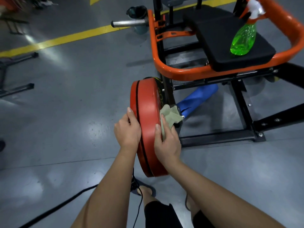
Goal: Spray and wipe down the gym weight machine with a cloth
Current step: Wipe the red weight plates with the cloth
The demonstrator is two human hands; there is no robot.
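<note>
Counted: two hands, two red plates (148,125), one cloth (171,115), one bottle (243,38).

Plates standing edge-on in the middle, side by side on the machine (181,72), a dark groove between them, the thinner one on the left.

Left hand (127,131) laid against the left face of the plates at the near part of the rim, one finger straight up along the edge; other fingers hidden, so curl not to be told.

Right hand (166,139) on the right face, thumb lying on the rim, fingers folded round the greenish cloth and pressing it to the plate; loose cloth bunched beyond the fingertips, far side.

Green bottle upright on the black seat (218,46), far right, well apart from both hands, white trigger head by the orange bar.

One blue roll (197,99) on the floor just right of the plates, inside the black base frame (218,137).

One steel peg (130,23) jutting left from the far end of the orange bar.

Open grey floor (74,112) left of the plates and near; tight on the right, hemmed by the frame. One yellow line (65,38) far left, one black cable (57,206) near left.
</note>
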